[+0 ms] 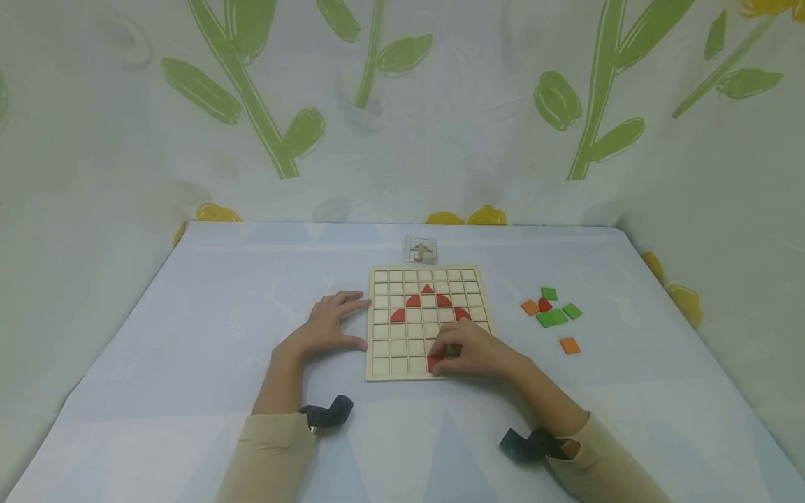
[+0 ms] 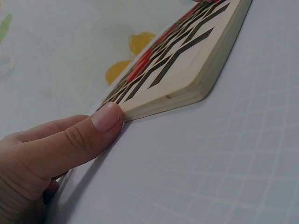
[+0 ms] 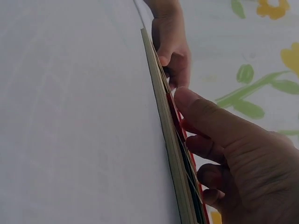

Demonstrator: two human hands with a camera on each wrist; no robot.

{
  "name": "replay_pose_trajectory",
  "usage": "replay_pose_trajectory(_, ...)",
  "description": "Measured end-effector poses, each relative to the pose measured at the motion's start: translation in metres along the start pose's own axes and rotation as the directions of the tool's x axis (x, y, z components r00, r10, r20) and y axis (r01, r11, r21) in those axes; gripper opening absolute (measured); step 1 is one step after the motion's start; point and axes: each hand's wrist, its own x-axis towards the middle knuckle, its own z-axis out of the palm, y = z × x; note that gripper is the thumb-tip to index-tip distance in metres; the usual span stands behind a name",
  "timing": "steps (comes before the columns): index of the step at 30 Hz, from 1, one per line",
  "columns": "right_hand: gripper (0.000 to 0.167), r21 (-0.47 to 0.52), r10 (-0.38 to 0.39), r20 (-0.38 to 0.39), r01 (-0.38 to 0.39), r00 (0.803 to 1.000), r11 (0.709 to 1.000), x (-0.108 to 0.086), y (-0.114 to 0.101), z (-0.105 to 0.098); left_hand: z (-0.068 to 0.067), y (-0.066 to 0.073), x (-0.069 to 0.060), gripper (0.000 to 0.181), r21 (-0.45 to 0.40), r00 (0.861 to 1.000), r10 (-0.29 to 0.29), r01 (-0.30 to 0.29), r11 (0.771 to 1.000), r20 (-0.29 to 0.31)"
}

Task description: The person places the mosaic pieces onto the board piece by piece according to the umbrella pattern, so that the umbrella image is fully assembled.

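A wooden grid board (image 1: 396,378) lies flat with red pieces in several cells: a triangle (image 1: 428,288) at the top and quarter-round pieces (image 1: 412,301) stepping down both sides. Against the board's left edge, my left hand (image 1: 323,328) rests with fingers spread; its thumb touches the wooden rim (image 2: 187,93) in the left wrist view. My right hand (image 1: 474,353) pinches a red piece (image 1: 434,362) at a bottom-row cell, thumb in front and fingers curled behind. The right wrist view shows this red piece (image 3: 175,114) low at the board's edge, partly covered by the fingers.
Behind the board lies a small pattern card (image 1: 420,250). To its right are loose green squares (image 1: 548,293), orange squares (image 1: 569,346) and a red piece (image 1: 544,304). A patterned white cloth with leaves (image 1: 201,91) hangs behind the table.
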Motion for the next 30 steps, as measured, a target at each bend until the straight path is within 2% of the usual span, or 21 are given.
replay_pose_trajectory(6,0.016,0.024,0.103,0.052,-0.105,0.993,0.994,-0.001,0.0,-0.007,0.0,0.002,0.0,0.082,0.005,1.0,-0.005,0.005,1.0,0.002)
replay_pose_trajectory(9,0.019,0.034,0.13,0.072,-0.132,0.989,0.991,-0.002,0.003,-0.011,0.0,0.002,-0.001,0.083,0.005,1.0,-0.006,0.006,1.0,0.002)
replay_pose_trajectory(21,0.025,0.116,0.136,0.083,-0.145,0.987,0.983,-0.008,0.014,-0.028,0.0,0.001,-0.001,0.083,-0.003,1.0,-0.002,0.002,1.0,-0.005)
replay_pose_trajectory(30,0.023,0.146,0.191,0.051,-0.197,0.98,0.97,-0.015,0.023,-0.043,0.001,0.002,-0.001,0.083,0.005,1.0,-0.004,0.004,1.0,-0.001)
